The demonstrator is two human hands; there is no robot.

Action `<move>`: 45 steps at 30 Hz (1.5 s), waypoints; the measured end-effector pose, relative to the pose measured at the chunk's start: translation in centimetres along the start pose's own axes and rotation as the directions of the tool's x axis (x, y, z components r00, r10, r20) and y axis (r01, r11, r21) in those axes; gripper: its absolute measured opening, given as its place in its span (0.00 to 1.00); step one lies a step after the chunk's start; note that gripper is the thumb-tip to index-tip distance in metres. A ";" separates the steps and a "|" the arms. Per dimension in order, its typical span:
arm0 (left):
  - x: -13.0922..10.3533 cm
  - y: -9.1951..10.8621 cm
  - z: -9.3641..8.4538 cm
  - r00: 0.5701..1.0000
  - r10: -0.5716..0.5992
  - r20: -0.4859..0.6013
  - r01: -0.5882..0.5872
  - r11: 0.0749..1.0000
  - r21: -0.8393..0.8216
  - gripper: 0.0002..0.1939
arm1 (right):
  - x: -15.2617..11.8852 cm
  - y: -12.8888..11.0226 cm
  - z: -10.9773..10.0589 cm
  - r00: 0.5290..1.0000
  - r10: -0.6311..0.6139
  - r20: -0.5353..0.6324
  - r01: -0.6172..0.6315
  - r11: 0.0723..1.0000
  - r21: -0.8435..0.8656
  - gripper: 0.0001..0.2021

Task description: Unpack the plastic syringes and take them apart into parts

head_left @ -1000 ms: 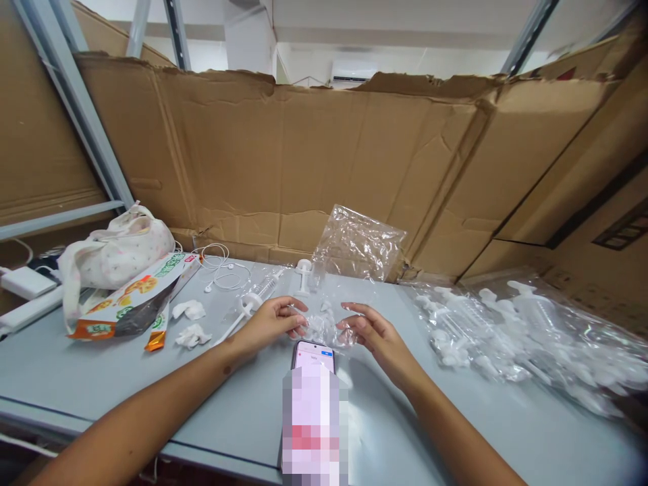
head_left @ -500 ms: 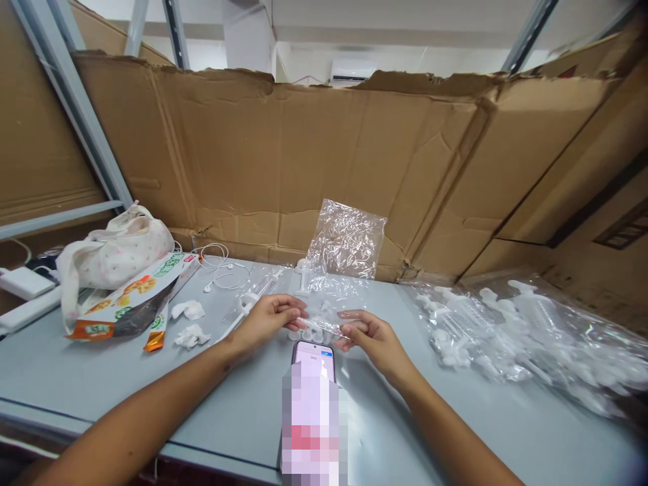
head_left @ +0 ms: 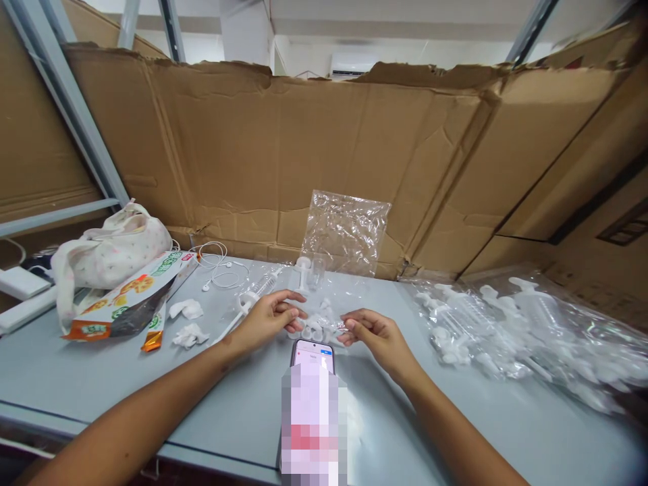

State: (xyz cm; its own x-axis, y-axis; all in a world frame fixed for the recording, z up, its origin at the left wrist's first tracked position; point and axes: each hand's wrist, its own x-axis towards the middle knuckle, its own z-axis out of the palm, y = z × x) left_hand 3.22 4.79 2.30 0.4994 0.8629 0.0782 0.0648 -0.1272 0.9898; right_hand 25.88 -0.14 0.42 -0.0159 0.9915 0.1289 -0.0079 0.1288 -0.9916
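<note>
A clear plastic bag (head_left: 349, 233) stands up against the cardboard, its near edge lying low between my hands. My left hand (head_left: 271, 318) has its fingers curled at the left side of that edge, thumb close to the fingertips. Across from it, my right hand (head_left: 377, 337) pinches the edge between thumb and fingers. Between the hands lie several small white plastic parts (head_left: 316, 331), partly behind the film. Just beyond them are a white plunger-like piece (head_left: 304, 270) and a clear cylinder (head_left: 317, 270). A bagged syringe (head_left: 260, 283) lies to the left of these.
A phone (head_left: 311, 354), partly pixelated, lies in front of my hands. Several bagged syringes (head_left: 466, 317) lie at the right. On the left are crumpled tissues (head_left: 190, 334), a snack box (head_left: 134, 300), a cloth bag (head_left: 114, 250) and earphones (head_left: 217, 260). A cardboard wall (head_left: 304, 148) closes the back.
The near edge of the plastic bag has dropped lower between my hands, showing the white parts more clearly. Both hands stay nearly in place, and the view has shifted slightly.
</note>
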 end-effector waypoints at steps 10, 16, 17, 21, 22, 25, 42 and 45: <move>-0.5 0.1 0.9 0.997 0.052 -0.052 -0.049 0.996 0.075 0.16 | -0.4 -0.1 0.4 0.999 -0.017 0.046 0.022 0.995 -0.096 0.14; -0.2 -1.1 1.3 0.990 0.099 -0.098 -0.091 0.993 0.079 0.08 | -0.5 0.4 0.6 0.996 -0.059 0.063 0.065 0.993 -0.097 0.16; -0.3 -1.2 1.4 0.988 0.117 -0.102 -0.108 0.990 0.091 0.07 | -0.5 0.4 0.6 0.996 -0.056 0.069 0.061 0.996 -0.072 0.18; -0.7 -1.2 2.1 0.977 0.172 -0.123 -0.150 0.975 0.164 0.06 | -0.7 0.2 0.8 0.997 0.007 0.081 -0.007 1.000 0.011 0.19; -0.8 -1.1 2.3 0.976 0.178 -0.129 -0.154 0.972 0.176 0.05 | -0.8 0.2 0.9 0.996 0.024 0.082 -0.025 0.999 0.022 0.19; -1.0 -0.8 2.7 0.973 0.171 -0.155 -0.143 0.973 0.179 0.06 | -0.8 0.2 1.2 0.996 0.044 0.076 -0.045 0.999 0.015 0.16; -0.1 -1.0 1.9 0.985 0.053 -0.163 -0.064 0.996 -0.064 0.09 | -0.3 -0.3 0.7 1.000 0.026 -0.009 -0.026 0.999 -0.021 0.15; 0.0 -0.9 1.9 0.988 0.044 -0.147 -0.054 0.996 -0.066 0.11 | -0.3 -0.5 0.6 1.000 0.002 -0.016 -0.003 0.998 -0.065 0.16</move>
State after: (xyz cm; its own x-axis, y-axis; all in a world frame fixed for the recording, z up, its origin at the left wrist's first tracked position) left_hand 4.79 4.00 1.17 0.3697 0.9187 0.1386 -0.0199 -0.1413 0.9898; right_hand 25.31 -0.46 0.84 0.0005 0.9920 0.1264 0.0576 0.1262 -0.9903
